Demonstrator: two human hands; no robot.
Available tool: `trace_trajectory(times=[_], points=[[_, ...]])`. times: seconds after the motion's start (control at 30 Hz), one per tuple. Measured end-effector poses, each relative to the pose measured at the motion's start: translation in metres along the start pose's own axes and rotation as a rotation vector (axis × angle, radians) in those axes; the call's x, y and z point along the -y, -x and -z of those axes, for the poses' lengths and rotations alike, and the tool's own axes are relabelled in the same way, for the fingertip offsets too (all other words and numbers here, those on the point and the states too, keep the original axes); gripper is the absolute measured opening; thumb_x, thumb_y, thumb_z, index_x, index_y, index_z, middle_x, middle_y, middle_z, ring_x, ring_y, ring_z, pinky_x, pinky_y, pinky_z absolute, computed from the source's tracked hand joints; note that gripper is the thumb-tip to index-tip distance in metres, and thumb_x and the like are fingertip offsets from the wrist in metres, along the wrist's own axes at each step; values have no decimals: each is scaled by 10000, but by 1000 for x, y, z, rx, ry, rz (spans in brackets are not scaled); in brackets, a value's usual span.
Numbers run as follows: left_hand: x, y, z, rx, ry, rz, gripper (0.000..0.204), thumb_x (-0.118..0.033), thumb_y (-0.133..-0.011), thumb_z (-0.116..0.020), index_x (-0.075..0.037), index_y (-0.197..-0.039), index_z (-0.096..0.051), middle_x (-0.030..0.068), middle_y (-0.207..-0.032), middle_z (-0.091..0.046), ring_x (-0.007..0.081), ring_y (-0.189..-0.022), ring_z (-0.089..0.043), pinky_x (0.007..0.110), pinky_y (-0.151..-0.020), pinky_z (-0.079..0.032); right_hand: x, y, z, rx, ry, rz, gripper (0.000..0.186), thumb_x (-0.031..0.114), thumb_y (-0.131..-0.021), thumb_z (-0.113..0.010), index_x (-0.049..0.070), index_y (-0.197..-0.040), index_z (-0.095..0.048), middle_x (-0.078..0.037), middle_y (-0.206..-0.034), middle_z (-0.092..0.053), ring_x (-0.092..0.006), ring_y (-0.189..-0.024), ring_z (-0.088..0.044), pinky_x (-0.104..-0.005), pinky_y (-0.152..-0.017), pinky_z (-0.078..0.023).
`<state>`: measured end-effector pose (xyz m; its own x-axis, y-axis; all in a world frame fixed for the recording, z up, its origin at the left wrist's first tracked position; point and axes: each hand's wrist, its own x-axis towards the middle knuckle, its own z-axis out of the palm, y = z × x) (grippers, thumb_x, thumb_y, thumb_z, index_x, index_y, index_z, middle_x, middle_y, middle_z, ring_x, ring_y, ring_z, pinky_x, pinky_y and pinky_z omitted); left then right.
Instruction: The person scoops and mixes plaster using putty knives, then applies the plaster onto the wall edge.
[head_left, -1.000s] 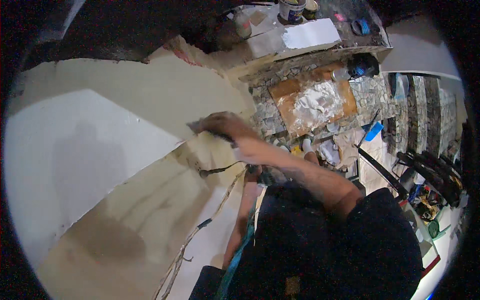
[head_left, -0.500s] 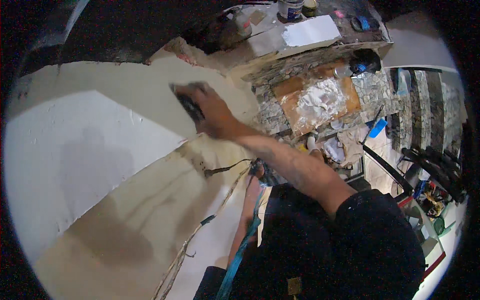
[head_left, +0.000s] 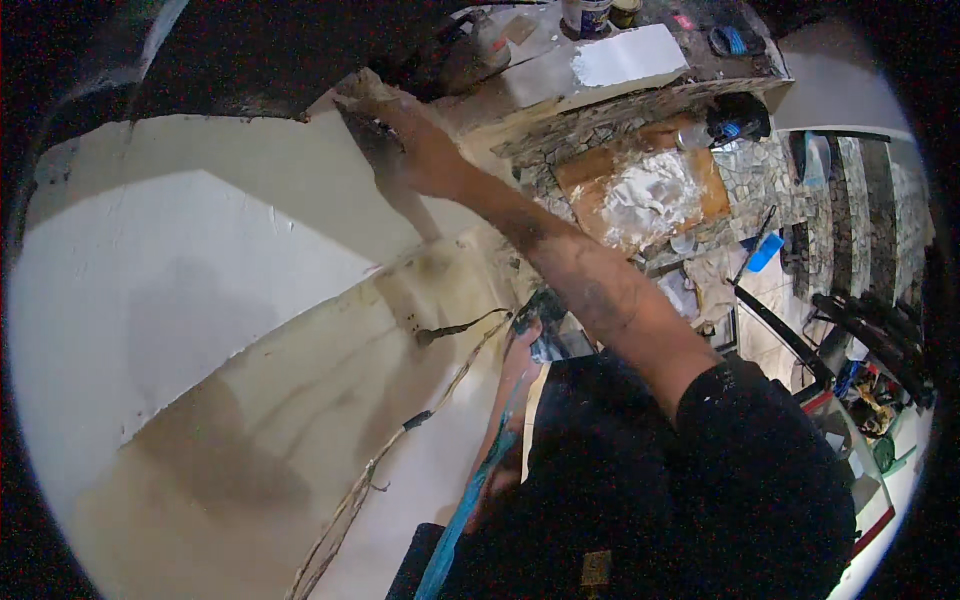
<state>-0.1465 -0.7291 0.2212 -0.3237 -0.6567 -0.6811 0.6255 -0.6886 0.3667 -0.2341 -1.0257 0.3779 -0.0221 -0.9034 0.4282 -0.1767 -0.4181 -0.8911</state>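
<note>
Pale wall (head_left: 110, 240) filled the left of the view, a person's shadow across its lower part, and a stone-patterned surface with a brown board (head_left: 575, 180) under a white, pasty smear lay beyond on the right. Against that wall, close below its broken upper edge, the right hand (head_left: 410, 135) gripped a dark blade (head_left: 366, 143), which lay on the hand's left side. Its long edge slanted from upper left to lower right in the view, across the line of the outstretched forearm; whether the full edge met the wall could not be told. Right was plainly the nearer hand to that upper edge. Well apart, close to the body, the left hand (head_left: 529, 332) seemed curled round a grey-smeared plate (head_left: 562, 346), partly hidden by the right forearm, beside the tops of a pale cable (head_left: 373, 468) and a teal strip (head_left: 452, 535). Half a second earlier the right hand and blade sat lower, near the ragged ridge; since then they had risen toward the broken edge, while the left hand had kept near the body.
</note>
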Motion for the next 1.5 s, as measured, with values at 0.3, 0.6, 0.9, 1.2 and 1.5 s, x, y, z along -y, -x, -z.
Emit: trace_trajectory(times=[0.3, 0.6, 0.9, 1.2, 1.5], points=[[-3, 7, -6, -79, 19, -30, 312, -40, -772, -578, -57, -1079, -525, 67, -1030, -568, 203, -934, -546, 331, -828, -441, 101, 81, 17, 191, -82, -110, 549, 49, -658, -513, 91, -1201, -440, -130, -1165, -475, -308, -1070, -451, -376, -905, -352], [-29, -19, -133, -205, 20, -37, 283, -70, -758, -614, -56, -1032, -543, 58, -937, -592, 205, -826, -585, 325, -709, -494, 106, 110, 194, 236, -422, -251, 552, 164, -689, -618, 43, -1194, -431, -102, -1181, -470, -220, -1141, -417, -341, -964, -315], [-73, -2, -319, 141, 49, -325, 296, -62, -749, -624, -16, -1031, -542, 66, -921, -601, 184, -802, -595, 324, -707, -503, 122, 145, 314, -89, -189, -280, 575, -61, -610, -601, 78, -1152, -471, -104, -1184, -471, -232, -1136, -421, -346, -965, -313], [-58, 1, -372, 217, -66, -405, 251, -43, -753, -605, 2, -996, -562, 56, -890, -612, 152, -748, -594, 301, -680, -499, 85, 144, 332, 69, 26, -11, 600, 158, -585, -750, 100, -1123, -492, -146, -1154, -411, -311, -1090, -404, -384, -915, -344], [-37, -60, -353, 88, -185, -450, 213, -125, -778, -603, -6, -950, -562, 49, -838, -607, 139, -719, -579, 297, -652, -482, 73, 88, 386, 351, 284, -114, 682, -187, -526, -381, 17, -1175, -411, -130, -1147, -434, -236, -1153, -383, -328, -1000, -253]])
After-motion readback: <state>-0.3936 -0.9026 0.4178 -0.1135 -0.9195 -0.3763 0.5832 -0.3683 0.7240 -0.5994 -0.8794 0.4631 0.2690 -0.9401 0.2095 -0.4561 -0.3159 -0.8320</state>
